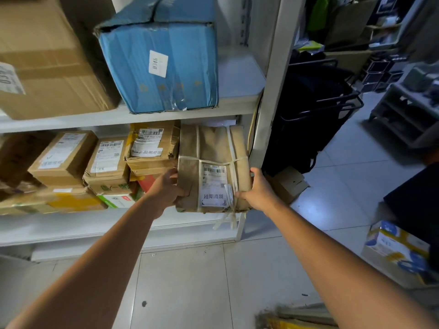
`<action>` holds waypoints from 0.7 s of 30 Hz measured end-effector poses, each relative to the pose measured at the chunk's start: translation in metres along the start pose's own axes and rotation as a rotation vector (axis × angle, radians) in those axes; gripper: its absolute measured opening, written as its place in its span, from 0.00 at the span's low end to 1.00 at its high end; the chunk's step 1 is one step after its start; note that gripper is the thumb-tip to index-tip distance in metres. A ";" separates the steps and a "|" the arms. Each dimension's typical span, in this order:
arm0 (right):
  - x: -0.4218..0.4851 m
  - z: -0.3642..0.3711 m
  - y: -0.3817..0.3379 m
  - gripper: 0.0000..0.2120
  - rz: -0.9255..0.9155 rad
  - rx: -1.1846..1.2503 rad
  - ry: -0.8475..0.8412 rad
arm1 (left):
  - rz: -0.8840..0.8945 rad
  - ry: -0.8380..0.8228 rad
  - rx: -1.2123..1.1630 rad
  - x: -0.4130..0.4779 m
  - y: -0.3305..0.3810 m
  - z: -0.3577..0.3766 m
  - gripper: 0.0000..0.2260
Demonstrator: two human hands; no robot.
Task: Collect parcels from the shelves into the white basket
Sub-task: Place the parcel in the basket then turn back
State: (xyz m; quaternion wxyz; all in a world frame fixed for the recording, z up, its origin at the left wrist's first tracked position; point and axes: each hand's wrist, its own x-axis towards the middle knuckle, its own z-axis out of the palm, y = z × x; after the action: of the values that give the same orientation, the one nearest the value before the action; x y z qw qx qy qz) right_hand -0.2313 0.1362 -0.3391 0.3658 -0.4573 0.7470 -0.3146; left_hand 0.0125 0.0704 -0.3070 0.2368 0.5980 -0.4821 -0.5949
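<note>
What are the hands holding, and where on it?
Both hands hold the brown strapped parcel: left hand on its left side, right hand on its right.

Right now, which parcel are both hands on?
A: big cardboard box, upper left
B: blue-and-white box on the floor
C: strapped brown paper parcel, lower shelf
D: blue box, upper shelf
C: the left hand and the right hand grip opposite sides of the strapped brown paper parcel at the right end of the lower shelf.
</note>
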 end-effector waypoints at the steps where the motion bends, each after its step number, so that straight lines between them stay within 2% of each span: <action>1: -0.008 0.001 0.001 0.39 0.005 0.010 -0.003 | 0.003 0.004 -0.025 -0.006 -0.004 0.000 0.33; 5: -0.040 0.002 0.004 0.38 0.026 0.058 0.010 | 0.027 -0.012 -0.080 -0.032 -0.017 -0.005 0.37; 9: -0.074 -0.003 -0.004 0.42 0.043 0.083 -0.055 | 0.057 -0.052 -0.038 -0.062 -0.021 -0.011 0.40; 15: -0.117 0.005 -0.014 0.39 0.112 0.071 -0.055 | 0.089 -0.083 -0.029 -0.106 -0.035 -0.032 0.41; 21: -0.154 0.032 -0.036 0.40 0.059 0.043 -0.097 | 0.075 -0.089 -0.063 -0.146 -0.054 -0.073 0.39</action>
State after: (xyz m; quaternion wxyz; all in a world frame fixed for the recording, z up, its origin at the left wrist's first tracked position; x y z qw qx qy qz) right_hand -0.1395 0.2586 -0.2872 0.4206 -0.4419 0.7346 -0.2970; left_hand 0.1225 0.1973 -0.2700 0.2560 0.5447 -0.4952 -0.6265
